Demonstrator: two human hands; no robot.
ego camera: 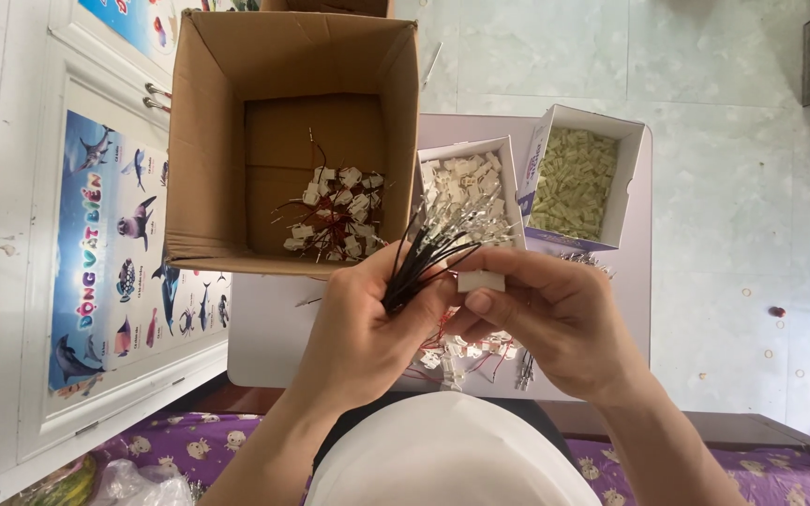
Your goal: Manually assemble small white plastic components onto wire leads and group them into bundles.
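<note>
Two bare hands meet over a small white table [264, 347], seen from a camera on the person's head looking straight down. Nearest the viewer, a white garment fills the bottom of the view, with a purple patterned cloth [180, 440] on either side of it. The left hand [367, 323] is closed around a bundle of thin black wires [419, 262], whose metal-tipped ends fan out up and to the right. The right hand [555, 323] pinches a small white plastic connector [481, 280] between thumb and fingers, touching the bundle just beside the left hand's fingertips. Under the hands, on the table, lies a loose heap of finished connectors with red and black leads [466, 351] (partly hidden by the hands). Beyond the hands stand two small open white boxes side by side: the nearer box [466, 187] holds white connector housings, the box to its right [578, 178] holds pale cream-coloured ones. To the left of them a large open cardboard carton [217, 141] contains a pile of wired white connectors [335, 215] at its bottom. Farther left, a white cabinet door carries a poster of sea animals [124, 253]. The floor beyond is pale tile [742, 141].
</note>
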